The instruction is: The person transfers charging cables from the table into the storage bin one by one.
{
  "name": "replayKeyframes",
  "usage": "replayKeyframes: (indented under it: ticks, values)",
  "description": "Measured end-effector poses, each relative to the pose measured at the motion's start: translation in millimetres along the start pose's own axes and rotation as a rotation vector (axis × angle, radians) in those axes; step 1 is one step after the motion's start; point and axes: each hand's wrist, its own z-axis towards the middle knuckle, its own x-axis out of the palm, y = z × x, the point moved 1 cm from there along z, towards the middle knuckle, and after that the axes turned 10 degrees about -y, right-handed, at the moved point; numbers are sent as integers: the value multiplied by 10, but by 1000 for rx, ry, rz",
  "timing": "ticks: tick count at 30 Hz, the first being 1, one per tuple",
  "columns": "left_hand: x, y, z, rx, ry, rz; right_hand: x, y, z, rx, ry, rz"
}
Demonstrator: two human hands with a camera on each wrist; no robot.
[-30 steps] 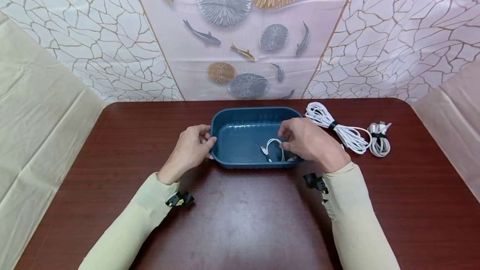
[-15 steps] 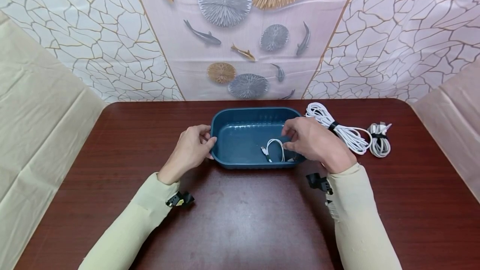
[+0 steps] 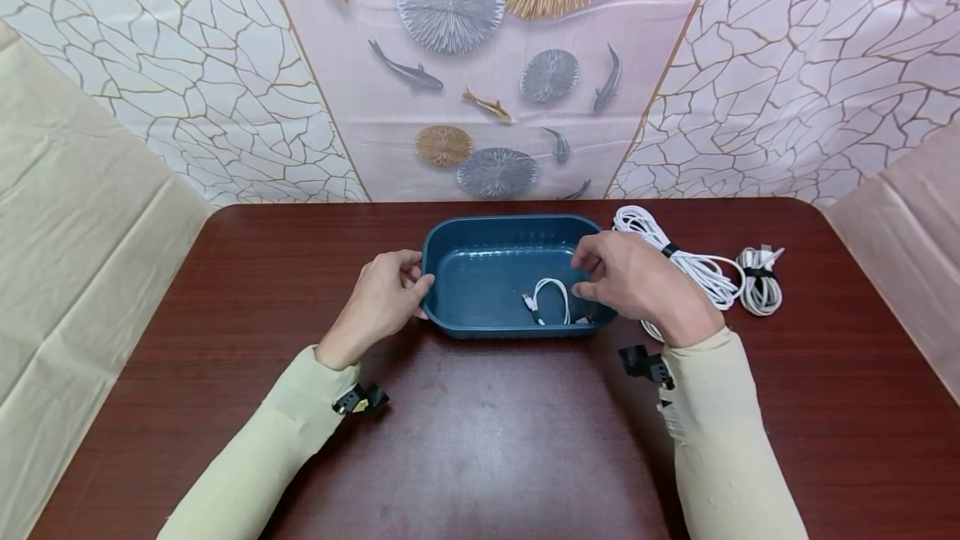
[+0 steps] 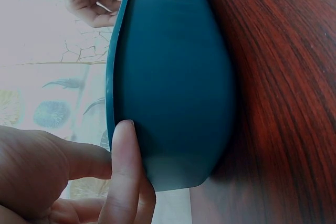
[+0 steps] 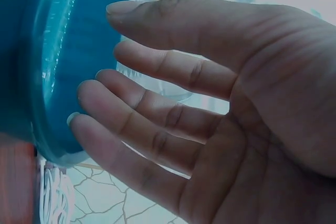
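Observation:
A dark blue rectangular bin (image 3: 480, 331) stands on the table in the head view. My left hand (image 3: 382, 294) pinches its left rim; in the left wrist view fingers (image 4: 125, 153) lie against the outer wall. Above the bin's right end hovers my right hand (image 3: 637, 282), holding nothing, its fingers loosely bent and apart, as the right wrist view shows. Inside the bin near the front wall lies a white USB cable (image 3: 532, 304) in a loop. Part of it at the front right corner is hard to make out.
Right of the bin lies a long white cable bundle (image 3: 708, 277) with a black strap, partly behind my right hand. Beside it sits a smaller greyish cable bundle (image 3: 761, 297). A patterned cloth (image 3: 480, 107) hangs behind the dark red wooden table (image 3: 480, 440).
My right hand has drawn slightly to the right, away from the cable in the bin. The left hand and the bin have stayed almost in place.

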Motion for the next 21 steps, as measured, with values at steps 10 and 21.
replayKeyframes:
  ticks: [10, 21]
  values:
    - [3, -17, -10, -9, 8, -5, -50, -49, -28, -2, -25, 13]
    - [5, -18, -10, 5, 8, 4, -88, -92, -58, 28, -27, 42]
